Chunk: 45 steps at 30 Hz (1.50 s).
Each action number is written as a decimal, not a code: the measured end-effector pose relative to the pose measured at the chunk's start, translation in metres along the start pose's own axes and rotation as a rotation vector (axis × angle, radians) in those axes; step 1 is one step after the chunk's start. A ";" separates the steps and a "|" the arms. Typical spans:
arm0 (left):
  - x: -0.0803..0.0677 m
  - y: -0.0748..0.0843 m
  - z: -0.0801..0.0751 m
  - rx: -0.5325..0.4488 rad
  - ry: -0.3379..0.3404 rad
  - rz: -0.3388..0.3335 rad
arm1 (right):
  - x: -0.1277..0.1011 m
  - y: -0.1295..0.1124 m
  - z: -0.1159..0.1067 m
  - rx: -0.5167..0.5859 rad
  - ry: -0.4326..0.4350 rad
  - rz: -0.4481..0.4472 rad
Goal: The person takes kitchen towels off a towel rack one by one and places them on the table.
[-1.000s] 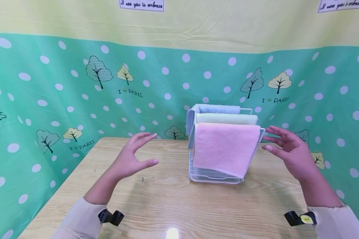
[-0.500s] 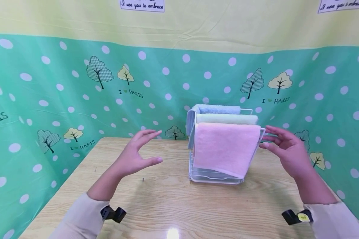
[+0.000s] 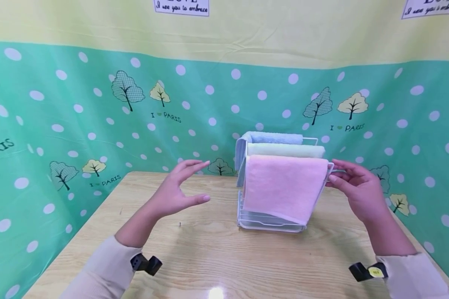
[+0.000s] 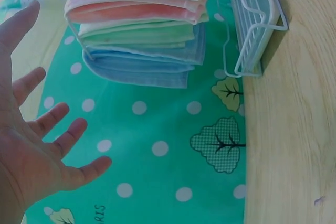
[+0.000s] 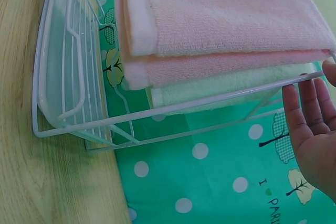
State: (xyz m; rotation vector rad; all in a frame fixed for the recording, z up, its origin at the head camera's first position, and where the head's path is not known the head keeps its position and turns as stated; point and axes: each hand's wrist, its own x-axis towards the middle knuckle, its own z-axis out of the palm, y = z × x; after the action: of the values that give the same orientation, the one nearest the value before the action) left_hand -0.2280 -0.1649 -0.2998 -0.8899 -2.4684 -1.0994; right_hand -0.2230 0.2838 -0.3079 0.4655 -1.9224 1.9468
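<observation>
A white wire rack (image 3: 273,226) stands upright on the table, with towels draped over its bars. A pink towel (image 3: 286,189) hangs at the front, a pale green towel (image 3: 284,149) behind it, and a blue towel (image 3: 273,136) at the back. My right hand (image 3: 364,189) holds the rack's upper right end, thumb in front of the wire and fingertips behind; the right wrist view shows these fingers (image 5: 295,111) at the side bar. My left hand (image 3: 173,193) hovers left of the rack, holding nothing, thumb and fingers spread apart.
The wooden table (image 3: 217,257) extends in front of and beside the rack. A green polka-dot curtain (image 3: 194,99) hangs behind. At the rack's base sits a shallow tray (image 5: 52,51) with low wire rails. A tiny dark mark (image 3: 179,224) shows on the tabletop.
My right hand has moved left onto the rack's upper right end, its thumb closing toward the wire. My left hand has come right and slightly up, nearer the rack. The towels hang unchanged.
</observation>
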 end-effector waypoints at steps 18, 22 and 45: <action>0.013 0.013 0.005 -0.040 -0.025 0.061 | 0.006 0.005 0.006 0.105 0.000 -0.092; 0.017 0.017 0.007 -0.049 -0.033 0.076 | 0.005 0.006 0.007 0.110 0.007 -0.103; 0.041 0.043 0.014 -0.069 -0.053 0.161 | 0.000 0.007 0.009 0.013 0.114 -0.050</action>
State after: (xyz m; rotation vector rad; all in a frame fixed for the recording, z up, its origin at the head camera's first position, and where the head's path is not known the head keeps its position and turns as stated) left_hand -0.2320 -0.1153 -0.2651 -1.1303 -2.3636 -1.1243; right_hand -0.2268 0.2750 -0.3142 0.3937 -1.8115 1.9129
